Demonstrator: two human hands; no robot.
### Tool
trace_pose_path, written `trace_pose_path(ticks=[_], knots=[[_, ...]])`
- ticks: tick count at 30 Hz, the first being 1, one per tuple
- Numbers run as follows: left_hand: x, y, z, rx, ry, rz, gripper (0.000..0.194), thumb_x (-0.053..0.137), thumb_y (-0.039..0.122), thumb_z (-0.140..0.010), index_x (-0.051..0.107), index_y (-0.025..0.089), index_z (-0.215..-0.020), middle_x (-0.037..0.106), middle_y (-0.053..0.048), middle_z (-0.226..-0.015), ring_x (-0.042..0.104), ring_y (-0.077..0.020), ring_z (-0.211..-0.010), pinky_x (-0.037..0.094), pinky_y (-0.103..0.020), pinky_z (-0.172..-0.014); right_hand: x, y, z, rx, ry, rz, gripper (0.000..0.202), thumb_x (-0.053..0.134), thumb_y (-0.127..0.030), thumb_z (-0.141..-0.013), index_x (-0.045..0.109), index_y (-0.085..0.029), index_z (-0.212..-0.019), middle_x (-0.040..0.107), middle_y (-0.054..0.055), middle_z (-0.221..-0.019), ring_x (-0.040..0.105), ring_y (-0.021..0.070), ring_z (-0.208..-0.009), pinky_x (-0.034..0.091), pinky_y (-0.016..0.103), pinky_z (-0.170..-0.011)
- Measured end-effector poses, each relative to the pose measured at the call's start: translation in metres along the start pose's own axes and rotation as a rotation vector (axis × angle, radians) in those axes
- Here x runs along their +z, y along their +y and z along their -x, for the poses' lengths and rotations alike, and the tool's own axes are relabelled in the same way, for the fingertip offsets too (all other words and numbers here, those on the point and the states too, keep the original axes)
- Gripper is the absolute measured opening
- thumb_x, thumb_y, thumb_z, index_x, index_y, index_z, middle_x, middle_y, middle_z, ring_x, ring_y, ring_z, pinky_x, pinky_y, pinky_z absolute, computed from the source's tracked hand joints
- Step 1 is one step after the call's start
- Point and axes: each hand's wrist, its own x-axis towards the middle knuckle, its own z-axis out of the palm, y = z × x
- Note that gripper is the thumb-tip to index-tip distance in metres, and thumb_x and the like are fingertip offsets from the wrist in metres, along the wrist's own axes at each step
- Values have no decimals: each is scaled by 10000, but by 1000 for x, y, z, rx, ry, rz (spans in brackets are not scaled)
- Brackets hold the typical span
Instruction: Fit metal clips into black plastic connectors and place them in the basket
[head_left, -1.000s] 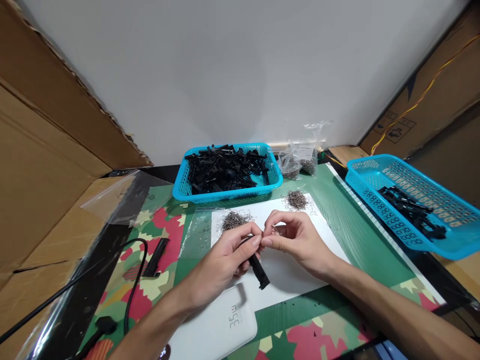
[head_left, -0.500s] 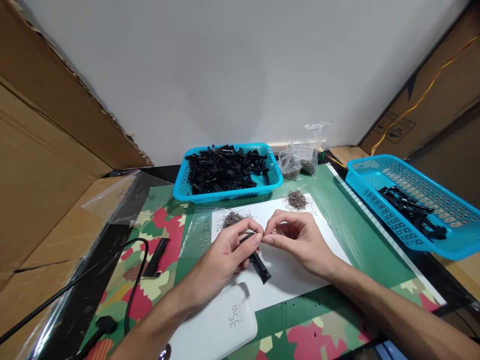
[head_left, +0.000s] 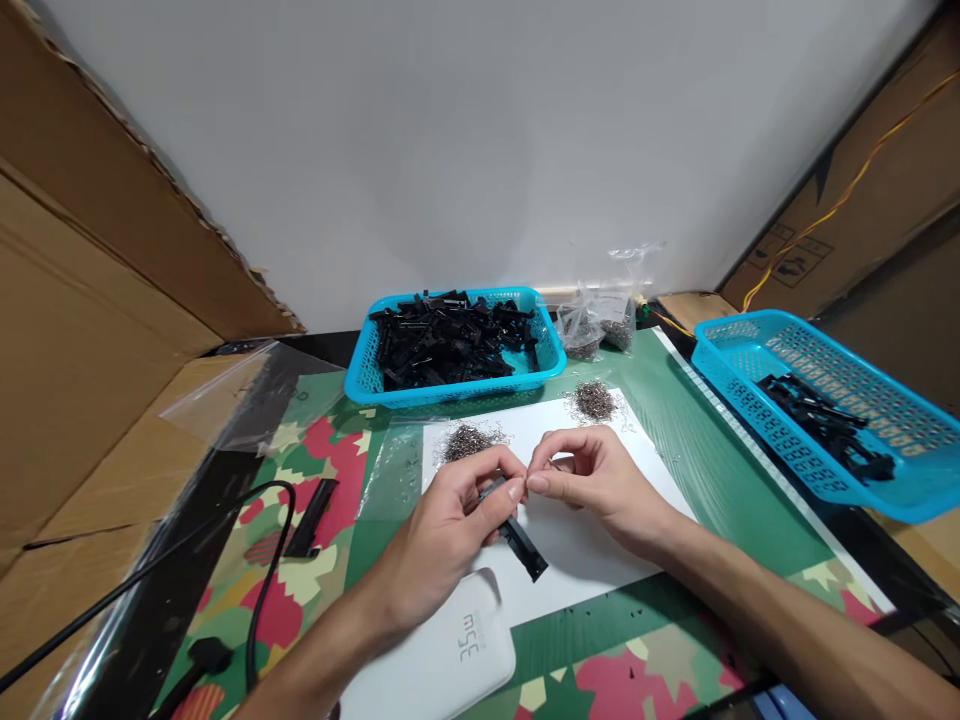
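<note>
Over paper (head_left: 577, 560) edge, left hand (head_left: 465, 515) holding part (head_left: 523, 550)

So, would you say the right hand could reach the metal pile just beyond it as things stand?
Probably yes: the metal pile lies uncovered just beyond the right hand, with nothing visibly between them.

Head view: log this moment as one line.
Left hand: holds black part; Right hand: close beside left, grasp unclear; Under hands: white paper; Beyond: left metal pile, right metal pile, middle blue basket
</note>
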Motion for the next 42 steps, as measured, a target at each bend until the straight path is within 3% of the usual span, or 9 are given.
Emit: trace_pose_path(ticks=[9, 13, 17, 21, 28, 33, 42], knots=[[0, 0, 0, 4, 29, -64, 345, 572, 526, -1080, 650, 211, -961, 485, 41, -794, 410, -108, -680, 325, -232, -595, 0, -1, 4, -120, 18, 89, 147, 868, -319, -886, 798, -190, -895, 733, 18, -862, 589, 103, -677, 428, 210, -572], [2, 0, 2, 10, 25, -51, 345, 545, 532, -1090, 647, 223, -976, 484, 33, -815, 404, -115, -689, 335, -234, -609, 4, -4, 10, -204, 81, 198, 105, 791, -292, -956, 763, -194, -934, 692, 7, -864, 553, 97, -655, 399, 235, -572], [3, -3, 6, -69, 44, 77, 370, 438, 601, -1105, 605, 282, -1189, 423, 31, -838, 348, -134, -693, 292, -228, -573, 7, -11, 15, -271, 121, 306, 92, 752, -273, -972, 749, -193, -927, 652, 4, -851, 499, 97, -628, 354, 252, -545], [5, -5, 11, -87, 79, 138, 390, 516, 613, -1071, 487, 351, -1359, 480, 18, -914, 390, -152, -773, 354, -223, -651, 11, -18, 17, -289, 88, 343, 59, 744, -200, -945, 753, -190, -888, 602, -16, -788, 472, 91, -617, 337, 242, -534], [5, -3, 9, -94, -21, 225, 325, 534, 554, -1086, 504, 326, -1316, 405, 48, -829, 358, -109, -670, 335, -194, -588, 14, -15, 15, -234, 68, 229, 38, 764, -214, -933, 748, -186, -911, 621, -14, -810, 468, 72, -587, 337, 215, -503], [2, -1, 0, -32, -18, 222, 310, 577, 496, -1079, 472, 313, -1306, 529, 48, -831, 426, -56, -500, 257, -161, -418, 12, -10, 16, -321, 141, 309, 27, 754, -171, -916, 752, -186, -894, 595, -24, -772, 487, 72, -573, 337, 217, -496], [5, 6, 2, -71, -82, 342, 227, 551, 449, -1101, 470, 296, -1248, 553, 48, -801, 478, -51, -515, 304, -138, -444, 12, -11, 16, -345, 183, 445, 43, 757, -173, -892, 794, -191, -879, 616, -13, -719, 466, 92, -570, 343, 239, -498]])
